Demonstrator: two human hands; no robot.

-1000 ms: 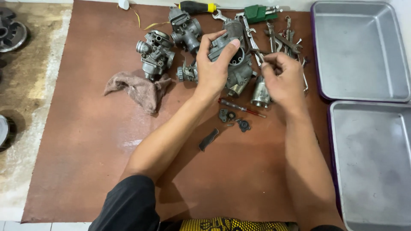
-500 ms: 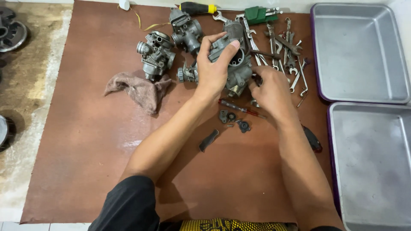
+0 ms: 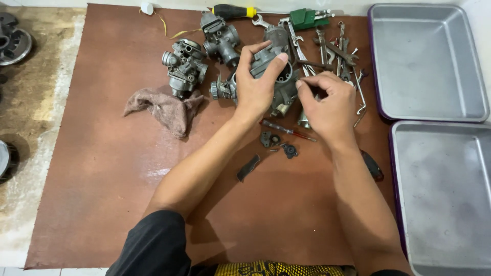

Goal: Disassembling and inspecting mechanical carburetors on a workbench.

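Brown matting (image 3: 102, 168) covers the work surface, with bare mottled floor past its far-left edge. Two metal trays lie well to the right of the grip: one tray (image 3: 424, 66) up and to the right, the second tray (image 3: 445, 199) down and to the right.

The left hand (image 3: 258, 89) is clamped on a grey carburetor body (image 3: 284, 84), fingers over its top and thumb against its round open bore, holding it on the matting. The right hand (image 3: 327, 105) sits just to the right of that grip, touching the body's right side; its fingertips (image 3: 302, 87) are pinched together at the edge of the body. Whether they hold a small part cannot be told.

Two more carburetors lie to the left of the grip: one carburetor (image 3: 184, 64) well left, another (image 3: 220, 38) up and left, near the held body. A crumpled rag (image 3: 163, 107) lies left of and below the grip. A row of spanners (image 3: 337, 51) lies up and to the right, beside a green tool (image 3: 307, 18); a yellow-handled screwdriver (image 3: 232, 10) lies directly above.

Just below the grip lie a thin red-tipped tool (image 3: 286, 132), two small dark fittings (image 3: 279, 144) and a flat dark strip (image 3: 248, 167).
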